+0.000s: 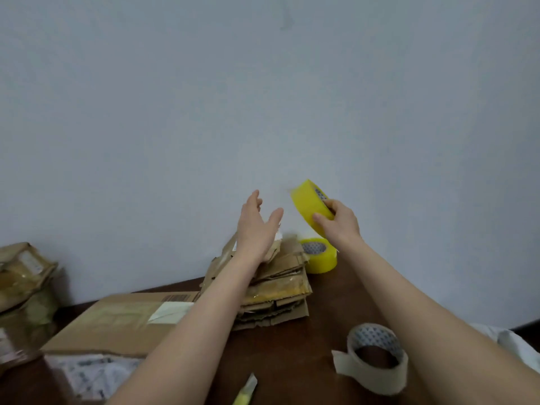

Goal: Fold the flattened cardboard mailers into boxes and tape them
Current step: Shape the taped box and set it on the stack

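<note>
My right hand (340, 222) holds a yellow tape roll (308, 203) up in the air in front of the wall. To its left my left hand (257, 226) is raised with fingers spread, holding nothing, above a stack of flattened cardboard mailers (274, 287) on the dark wooden table (292, 358). A second yellow tape roll (320, 255) rests on the table just right of the stack. A folded, taped cardboard box (117, 320) lies at the left under my left forearm.
A beige tape roll (374, 358) with a loose end lies near the front right. A yellow utility knife (245, 390) pokes in at the bottom edge. Taped boxes (26, 287) are piled at far left. White fabric (508, 343) shows at right.
</note>
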Demonstrator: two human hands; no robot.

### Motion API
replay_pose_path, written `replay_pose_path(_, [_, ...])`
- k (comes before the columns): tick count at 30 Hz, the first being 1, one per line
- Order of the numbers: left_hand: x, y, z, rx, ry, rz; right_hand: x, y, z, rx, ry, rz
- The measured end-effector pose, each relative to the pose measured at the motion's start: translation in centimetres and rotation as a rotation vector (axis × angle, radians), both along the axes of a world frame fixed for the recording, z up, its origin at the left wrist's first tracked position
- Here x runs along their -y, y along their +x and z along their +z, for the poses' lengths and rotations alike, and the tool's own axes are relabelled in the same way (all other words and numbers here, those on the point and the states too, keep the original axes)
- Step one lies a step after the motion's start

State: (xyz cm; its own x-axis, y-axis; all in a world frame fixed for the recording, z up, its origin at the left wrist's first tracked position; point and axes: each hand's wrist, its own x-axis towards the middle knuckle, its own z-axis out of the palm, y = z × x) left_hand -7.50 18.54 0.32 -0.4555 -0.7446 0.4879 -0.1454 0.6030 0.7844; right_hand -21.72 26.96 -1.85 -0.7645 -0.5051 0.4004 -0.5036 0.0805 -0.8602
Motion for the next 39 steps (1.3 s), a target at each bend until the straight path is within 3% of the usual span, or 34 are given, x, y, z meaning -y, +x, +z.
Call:
replay_pose_path(7, [-1.5,9.0,4.0,0.054,-0.15,0.076,-4.4,9.2,2.9,-0.084,0.014,0.441])
replay_pose_path(13, [-1.9,16.5,4.9,0.052,-0.115,0.167,-4.5,15.9,5.8,-0.04,-0.061,0.594])
replay_pose_path(21, [-0.2,22.7,5.3,-0.228,0.151,0.183,-1.7,21.1,5.0,0.067,-0.021,0.733])
replay_pose_path(26, [1.1,25.2,4.8,-0.344,0.281,0.185,0.2,22.3,2.4,-0.023,0.14,0.696])
replay_pose_path(28, [1.8,25.9,4.5,-0.403,0.36,0.19,1.0,22.7,2.4,0.013,0.088,0.685])
replay_pose_path(33, [3.2,27.4,4.7,-0.649,0.645,0.085,2.9,24.0,1.9,0.334,-0.154,0.801])
replay_pose_path(39, [5.9,29.6,3.2,-0.659,0.707,0.078,4.1,24.9,3.6,0.292,-0.211,0.74])
